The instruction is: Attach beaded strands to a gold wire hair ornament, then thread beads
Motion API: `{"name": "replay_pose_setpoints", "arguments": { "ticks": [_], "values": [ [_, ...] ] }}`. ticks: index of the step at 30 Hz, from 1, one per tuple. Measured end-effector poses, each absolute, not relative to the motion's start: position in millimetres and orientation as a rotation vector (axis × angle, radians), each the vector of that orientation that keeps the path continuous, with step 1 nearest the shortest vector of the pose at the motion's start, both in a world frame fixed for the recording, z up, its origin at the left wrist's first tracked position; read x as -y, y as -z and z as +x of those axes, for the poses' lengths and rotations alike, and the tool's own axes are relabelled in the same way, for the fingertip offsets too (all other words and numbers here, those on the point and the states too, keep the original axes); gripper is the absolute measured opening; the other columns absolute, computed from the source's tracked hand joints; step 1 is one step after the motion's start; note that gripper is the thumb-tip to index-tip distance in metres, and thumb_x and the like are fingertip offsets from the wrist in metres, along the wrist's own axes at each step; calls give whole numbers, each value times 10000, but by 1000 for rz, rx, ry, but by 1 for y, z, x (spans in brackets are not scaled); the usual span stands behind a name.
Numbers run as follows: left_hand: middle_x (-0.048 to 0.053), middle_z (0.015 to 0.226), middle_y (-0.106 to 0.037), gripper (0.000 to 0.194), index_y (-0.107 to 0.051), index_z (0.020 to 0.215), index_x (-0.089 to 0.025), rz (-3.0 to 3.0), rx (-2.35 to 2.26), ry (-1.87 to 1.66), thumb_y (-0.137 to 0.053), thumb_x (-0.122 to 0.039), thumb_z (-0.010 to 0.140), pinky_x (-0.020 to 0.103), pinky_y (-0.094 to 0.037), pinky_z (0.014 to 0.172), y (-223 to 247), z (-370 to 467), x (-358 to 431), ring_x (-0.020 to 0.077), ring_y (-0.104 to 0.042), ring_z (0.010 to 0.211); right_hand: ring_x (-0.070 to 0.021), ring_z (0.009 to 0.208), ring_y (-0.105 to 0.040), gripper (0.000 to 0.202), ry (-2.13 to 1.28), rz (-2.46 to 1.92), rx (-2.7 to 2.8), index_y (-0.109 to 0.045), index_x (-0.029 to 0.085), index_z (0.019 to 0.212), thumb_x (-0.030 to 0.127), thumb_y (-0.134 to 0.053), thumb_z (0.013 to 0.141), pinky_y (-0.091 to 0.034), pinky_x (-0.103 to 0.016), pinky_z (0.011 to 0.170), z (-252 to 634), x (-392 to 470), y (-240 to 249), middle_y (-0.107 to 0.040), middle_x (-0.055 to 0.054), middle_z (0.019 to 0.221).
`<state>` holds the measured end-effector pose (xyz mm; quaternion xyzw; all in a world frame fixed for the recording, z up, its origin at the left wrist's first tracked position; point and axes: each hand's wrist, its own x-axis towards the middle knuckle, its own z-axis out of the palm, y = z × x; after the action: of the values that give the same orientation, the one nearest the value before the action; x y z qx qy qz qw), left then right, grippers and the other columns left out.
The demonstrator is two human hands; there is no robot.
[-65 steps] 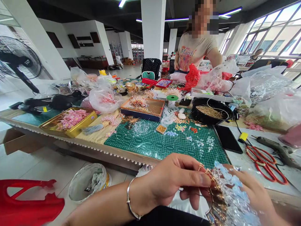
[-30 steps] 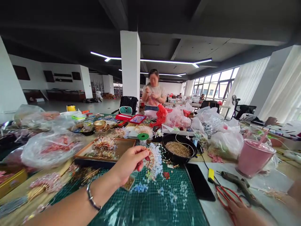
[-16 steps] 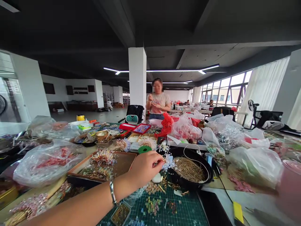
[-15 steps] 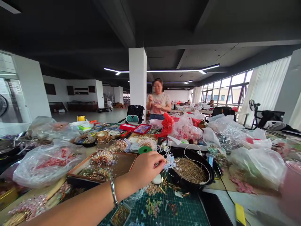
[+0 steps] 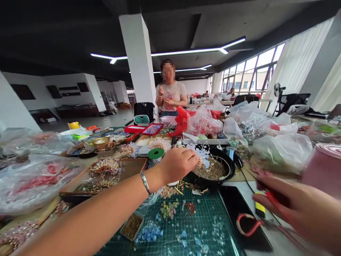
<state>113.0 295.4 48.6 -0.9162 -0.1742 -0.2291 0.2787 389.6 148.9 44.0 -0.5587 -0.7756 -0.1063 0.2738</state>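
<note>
My left hand, with a silver bracelet at the wrist, is closed on a spray of pale blue flowers and clear beads. The spray hangs over a round black tray of thin gold pins. At the right my right hand, blurred, has its fingers round red-handled pliers. The pliers are above a black flat tablet-like object. Below my left hand, blue flower pieces and multicoloured ones lie on the green cutting mat.
A brown-rimmed tray of beaded pieces and a green spool stand left of centre. Plastic bags line both sides. A pink roll is at the right. Across the table stands a person.
The view has tilted down and turned right. My right hand has come into view at the right with the red-handled pliers. My left hand still holds the blue spray.
</note>
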Motion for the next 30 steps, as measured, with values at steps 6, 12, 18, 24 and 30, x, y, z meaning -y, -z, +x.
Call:
{"name": "replay_pose_setpoints", "arguments": {
  "ticks": [6, 12, 18, 24, 30],
  "values": [
    [82, 937, -645, 235, -612, 990, -127, -2336, 322, 535, -385, -173, 950, 299, -439, 611, -45, 130, -302, 176, -571, 788, -317, 689, -691, 353, 392, -1887, 2407, -655, 205, 935, 443, -396, 914, -514, -431, 558, 332, -193, -65, -712, -99, 786],
    [78, 924, -650, 227, -609, 974, -129, -2285, 262, 480, -387, -153, 934, 299, -410, 567, -47, 139, -314, 186, -574, 766, -337, 766, -700, 329, 281, -1985, 2426, -628, 182, 1002, 370, -365, 940, -532, -465, 604, 326, -220, -57, -724, -114, 837],
    [66, 854, -624, 216, -601, 917, -136, -2308, 273, 425, -385, -143, 921, 317, -416, 560, -44, 147, -328, 201, -580, 743, -325, 741, -703, 269, 343, -2043, 2454, -630, 159, 961, 251, -379, 937, -523, -425, 588, 327, -234, -54, -715, -127, 807],
    [56, 814, -617, 198, -601, 877, -140, -2320, 258, 392, -407, -144, 914, 298, -399, 539, -41, 153, -340, 190, -582, 731, -317, 771, -698, 232, 479, -2003, 2546, -618, 137, 976, 189, -397, 925, -499, -380, 561, 331, -245, -50, -702, -136, 832],
    [62, 802, -618, 203, -596, 856, -137, -2349, 253, 348, -399, -131, 905, 298, -384, 523, -40, 156, -343, 191, -584, 720, -306, 779, -692, 223, 550, -1917, 2676, -616, 113, 986, 102, -415, 889, -488, -362, 593, 338, -252, -45, -693, -139, 836]
  ]
}}
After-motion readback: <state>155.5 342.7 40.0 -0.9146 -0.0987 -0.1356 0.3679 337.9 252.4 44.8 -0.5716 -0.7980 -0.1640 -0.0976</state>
